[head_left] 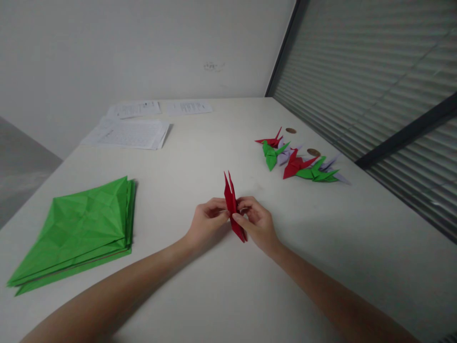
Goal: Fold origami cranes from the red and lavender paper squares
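Note:
Between my two hands stands a piece of folded red origami paper (230,197), narrow, with two thin points upward and its broader end down toward me. My left hand (210,219) pinches its left side between thumb and fingers. On the other side, my right hand (257,221) grips it the same way, thumb nearest me. Both hands are low over the white table (200,295). Parts of the fingers behind the paper are hidden.
At left lies a stack of creased green paper sheets (85,219). Several finished paper cranes, among them a red crane (296,164) and a green crane (272,155), sit at right near round table holes (313,152). Printed papers (128,133) lie at the back left. Window blinds (374,71) border the right.

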Tool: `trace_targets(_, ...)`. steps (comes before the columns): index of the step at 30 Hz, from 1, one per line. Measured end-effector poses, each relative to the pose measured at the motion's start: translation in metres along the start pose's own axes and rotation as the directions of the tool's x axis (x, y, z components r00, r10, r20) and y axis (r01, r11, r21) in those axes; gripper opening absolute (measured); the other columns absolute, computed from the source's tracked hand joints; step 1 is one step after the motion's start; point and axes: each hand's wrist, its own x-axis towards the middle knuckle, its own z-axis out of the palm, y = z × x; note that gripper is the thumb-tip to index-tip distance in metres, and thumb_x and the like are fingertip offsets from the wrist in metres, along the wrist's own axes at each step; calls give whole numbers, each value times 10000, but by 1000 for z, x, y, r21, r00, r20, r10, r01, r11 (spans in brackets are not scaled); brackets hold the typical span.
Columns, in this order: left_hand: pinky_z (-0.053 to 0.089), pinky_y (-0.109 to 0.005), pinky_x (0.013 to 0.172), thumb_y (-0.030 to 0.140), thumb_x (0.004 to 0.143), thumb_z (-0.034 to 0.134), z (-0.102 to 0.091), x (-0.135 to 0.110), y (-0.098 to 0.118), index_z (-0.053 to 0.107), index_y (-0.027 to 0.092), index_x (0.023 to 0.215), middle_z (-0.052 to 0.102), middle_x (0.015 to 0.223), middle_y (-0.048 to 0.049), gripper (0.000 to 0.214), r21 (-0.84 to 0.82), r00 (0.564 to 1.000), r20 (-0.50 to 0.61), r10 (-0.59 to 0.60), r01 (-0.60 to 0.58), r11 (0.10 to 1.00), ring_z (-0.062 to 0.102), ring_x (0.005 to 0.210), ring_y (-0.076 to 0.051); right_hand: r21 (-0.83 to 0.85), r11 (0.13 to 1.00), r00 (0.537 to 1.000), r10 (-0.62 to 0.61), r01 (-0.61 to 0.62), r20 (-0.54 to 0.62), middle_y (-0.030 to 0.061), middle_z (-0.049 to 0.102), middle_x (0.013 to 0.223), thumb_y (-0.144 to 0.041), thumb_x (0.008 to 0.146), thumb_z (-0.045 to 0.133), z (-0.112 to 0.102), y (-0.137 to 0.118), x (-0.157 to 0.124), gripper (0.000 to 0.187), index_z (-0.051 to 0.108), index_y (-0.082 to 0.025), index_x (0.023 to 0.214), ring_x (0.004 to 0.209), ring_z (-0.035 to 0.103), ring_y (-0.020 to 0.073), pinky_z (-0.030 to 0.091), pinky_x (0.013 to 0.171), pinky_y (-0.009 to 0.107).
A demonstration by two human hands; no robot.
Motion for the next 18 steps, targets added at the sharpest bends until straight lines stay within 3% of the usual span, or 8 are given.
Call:
trace_targets(11,521,-305,759,292,665,811,3,-1,2,754,141,767,731,821,-75,191,-21,999,-10,-51,51,998,652,766,-184,109,993,997,52,-44,-64,54,649,980,-346,719,780,2,0,1,260,583,-234,846,843,619,176,516,729,320)
trace_targets(18,509,-283,730,283,666,798,2,1,-1,733,147,757,717,787,-54,177,-15,999,-32,-24,24,1000,630,736,-164,25,999,999,35,-34,-17,66,654,1007,-377,811,699,0,-4,1,172,700,-236,910,890,627,190,526,728,316)
